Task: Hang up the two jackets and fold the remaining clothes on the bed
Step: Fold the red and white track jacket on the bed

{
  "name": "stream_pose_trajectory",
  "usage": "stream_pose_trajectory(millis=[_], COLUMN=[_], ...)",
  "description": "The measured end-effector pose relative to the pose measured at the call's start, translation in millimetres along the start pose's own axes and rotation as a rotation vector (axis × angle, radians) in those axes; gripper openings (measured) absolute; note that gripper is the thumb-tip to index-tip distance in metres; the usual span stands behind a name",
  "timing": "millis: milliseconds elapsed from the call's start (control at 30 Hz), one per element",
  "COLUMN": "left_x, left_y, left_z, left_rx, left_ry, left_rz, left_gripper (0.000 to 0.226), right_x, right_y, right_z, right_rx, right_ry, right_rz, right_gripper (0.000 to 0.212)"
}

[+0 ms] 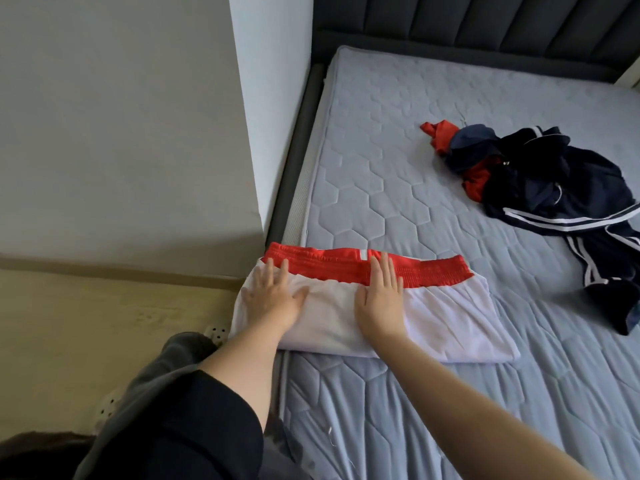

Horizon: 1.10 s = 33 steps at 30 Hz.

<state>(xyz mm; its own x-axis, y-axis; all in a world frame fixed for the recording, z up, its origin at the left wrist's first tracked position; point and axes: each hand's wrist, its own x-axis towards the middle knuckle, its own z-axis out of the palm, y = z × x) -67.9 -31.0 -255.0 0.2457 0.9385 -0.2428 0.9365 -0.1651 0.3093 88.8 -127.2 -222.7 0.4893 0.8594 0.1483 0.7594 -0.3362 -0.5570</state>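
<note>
White shorts (433, 320) with a ribbed red waistband lie folded flat at the quilted bed's (398, 168) near edge; left hand (273, 299) and right hand (381, 299) press them, fingers straight.

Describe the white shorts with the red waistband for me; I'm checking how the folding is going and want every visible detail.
The white shorts with the red elastic waistband look like thin, smooth sports fabric, folded into a flat, roughly rectangular bundle. The gathered red band runs along the far edge, with a small white mark on it. They lie at the near left edge of the grey quilted mattress, one corner overhanging it. The left hand and right hand press flat on them, fingers straight, fingertips reaching the waistband.
</note>
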Motion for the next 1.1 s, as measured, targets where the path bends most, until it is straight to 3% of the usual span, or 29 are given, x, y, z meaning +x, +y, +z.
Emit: stream_pose_trajectory(millis=[67,200,433,633,767,967,1100], left_x=[8.9,22.4,32.1,25.0,13.8,0.1,-3.6], left_y=[-10.8,-30.0,-62.4,-68.6,-48.5,-22.1,-33.5], left_z=[-7.4,-15.8,-23.5,-53.1,-75.5,-97.2,-114.1], left_rx=[-0.204,-0.743,-0.891,-1.071,-1.201,-1.421,-1.654], left_ry=[-0.018,-0.209,-0.449,-0.56,-0.569,-0.553,-0.584], left_rz=[-0.152,-0.376,-0.453,-0.448,-0.319,-0.197,-0.059], left_gripper=[0.082,0.096,0.096,0.054,0.023,0.027,0.032], right_x=[3.8,5.8,5.2,4.8,5.6,11.5,11.3], right_y=[-16.5,-22.6,-8.9,-10.5,-17.0,-41.9,-83.1], right_z=[7.0,25.3,43.8,47.1,46.8,44.0,52.6], right_rx=[0.205,0.444,0.395,0.248,0.239,0.348,0.679], right_ry=[0.001,-0.1,-0.122,-0.123,-0.109,-0.099,-0.175], right_rz=[-0.035,0.092,0.135,0.103,0.112,0.191,0.24], right_gripper=[0.057,0.057,0.057,0.057,0.056,0.056,0.053])
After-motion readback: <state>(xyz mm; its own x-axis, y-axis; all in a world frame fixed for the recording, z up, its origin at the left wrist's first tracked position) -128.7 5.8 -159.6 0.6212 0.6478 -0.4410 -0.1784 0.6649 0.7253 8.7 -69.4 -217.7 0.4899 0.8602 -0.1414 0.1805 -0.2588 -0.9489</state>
